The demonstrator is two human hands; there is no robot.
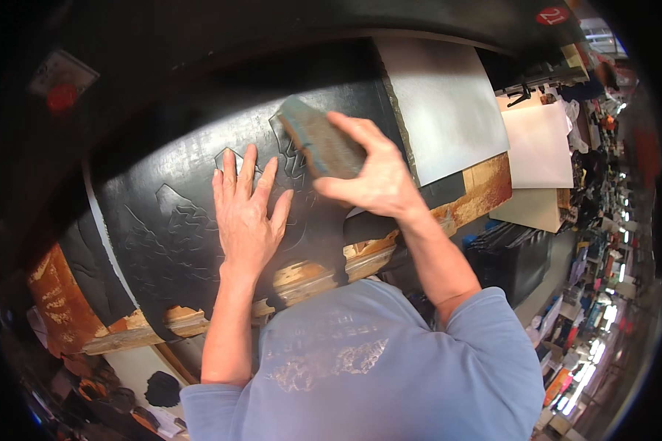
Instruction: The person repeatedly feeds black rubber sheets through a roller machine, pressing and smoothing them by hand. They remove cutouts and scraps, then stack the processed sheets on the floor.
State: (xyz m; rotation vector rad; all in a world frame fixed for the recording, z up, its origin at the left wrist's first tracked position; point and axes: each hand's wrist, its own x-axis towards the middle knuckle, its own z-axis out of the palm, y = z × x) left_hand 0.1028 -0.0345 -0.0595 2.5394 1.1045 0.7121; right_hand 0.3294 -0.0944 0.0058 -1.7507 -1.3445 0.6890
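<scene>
My left hand (246,213) lies flat with fingers spread on a black sheet (143,246) that looks like leather or rubber. In my right hand (382,173) is a flat, brown, worn block with blue-green edges (320,138), gripped between thumb and fingers. It is slightly smeared by motion and sits over the black sheet, to the right of my left hand. Angular outlines and creases mark the sheet around both hands; one small outlined piece (229,159) shows at my left fingertips. Whether the block touches the sheet I cannot tell.
A dark machine beam (287,26) spans the far side above the work surface. To the right lies a pale grey plate (449,103). The table's worn wooden front edge (301,283) is close to my body. Beyond, at right, stand white sheets (537,147) and a dark stack (511,253).
</scene>
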